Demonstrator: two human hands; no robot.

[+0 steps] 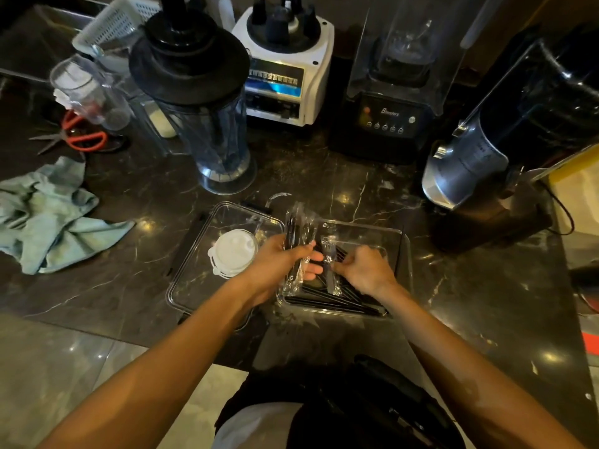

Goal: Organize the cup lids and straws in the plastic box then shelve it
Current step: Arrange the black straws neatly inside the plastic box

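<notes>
A clear plastic box (400,244) sits on the dark marble counter, with several black wrapped straws (334,299) lying in it. My left hand (282,264) grips a bundle of wrapped straws (296,222) upright at the box's left edge. Inside the box, my right hand (364,270) pinches another wrapped straw (329,251). To the left lies the clear box lid (194,283), flat on the counter, with a stack of white cup lids (235,252) on it.
A blender jug (207,124) stands behind the lid. Further back are a white blender base (285,69), a black blender (389,115) and a grinder (486,163) at the right. A teal cloth (48,215) and red scissors (81,134) lie at the left.
</notes>
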